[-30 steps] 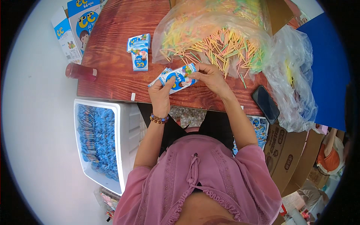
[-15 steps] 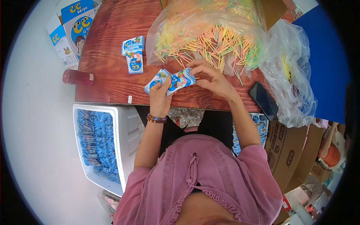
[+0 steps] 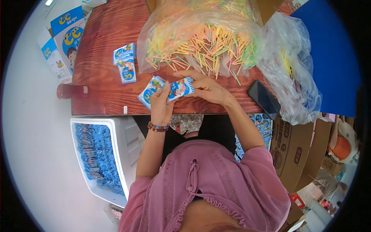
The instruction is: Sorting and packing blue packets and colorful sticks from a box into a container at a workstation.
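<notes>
the left hand (image 3: 160,105) is pinching two blue-and-white packets (image 3: 180,89), one showing either side of its thumb; the right hand (image 3: 210,89) is curving part-open fingers around the right packet's outer end, whether gripping i cannot tell.

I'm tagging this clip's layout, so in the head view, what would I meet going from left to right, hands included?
Reddish container → small pile of blue-and-white packets → left hand → right hand → black phone → blue panel.
</notes>
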A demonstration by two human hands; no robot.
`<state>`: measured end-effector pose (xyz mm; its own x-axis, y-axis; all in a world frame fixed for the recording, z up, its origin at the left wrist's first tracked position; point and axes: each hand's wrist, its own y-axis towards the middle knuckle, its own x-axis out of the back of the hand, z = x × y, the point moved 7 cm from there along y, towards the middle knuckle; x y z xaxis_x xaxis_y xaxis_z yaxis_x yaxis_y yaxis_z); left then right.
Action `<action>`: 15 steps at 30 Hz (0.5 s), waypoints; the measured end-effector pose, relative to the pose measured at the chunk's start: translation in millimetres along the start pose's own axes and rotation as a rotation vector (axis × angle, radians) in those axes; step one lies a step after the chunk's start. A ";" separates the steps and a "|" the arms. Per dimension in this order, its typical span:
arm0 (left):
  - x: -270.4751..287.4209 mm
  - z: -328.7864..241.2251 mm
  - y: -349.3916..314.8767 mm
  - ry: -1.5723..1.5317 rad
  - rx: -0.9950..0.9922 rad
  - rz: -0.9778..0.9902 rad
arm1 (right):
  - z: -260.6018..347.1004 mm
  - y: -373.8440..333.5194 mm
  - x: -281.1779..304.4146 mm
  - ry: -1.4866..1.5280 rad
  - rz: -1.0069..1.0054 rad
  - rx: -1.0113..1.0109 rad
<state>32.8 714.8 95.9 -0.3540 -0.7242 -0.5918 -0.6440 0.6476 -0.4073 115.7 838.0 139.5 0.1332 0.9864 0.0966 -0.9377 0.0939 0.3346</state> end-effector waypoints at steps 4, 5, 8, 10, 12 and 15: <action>-2.9 8.2 -0.5 0.045 -0.074 0.012 | -1.8 -2.3 11.8 0.051 0.020 -0.087; -4.1 10.7 0.7 0.034 -0.090 -0.025 | -0.9 -3.2 16.7 0.047 0.019 -0.088; 4.8 20.2 3.8 0.032 -0.095 -0.069 | -18.0 -11.0 42.8 0.145 0.052 -0.317; 9.3 27.6 3.0 0.028 -0.098 -0.050 | -27.9 -10.8 89.7 -0.063 -0.148 -0.356; 13.9 33.5 1.9 0.055 -0.070 -0.047 | -35.7 -9.4 131.1 -0.456 -0.166 -0.263; 13.5 33.8 0.2 0.065 -0.091 -0.054 | -33.6 -3.6 158.8 -1.035 -0.121 -0.173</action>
<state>50.7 713.1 64.3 -0.3591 -0.7730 -0.5230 -0.7208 0.5857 -0.3708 129.5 998.8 122.2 0.3617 0.3803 0.8512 -0.9218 0.2826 0.2654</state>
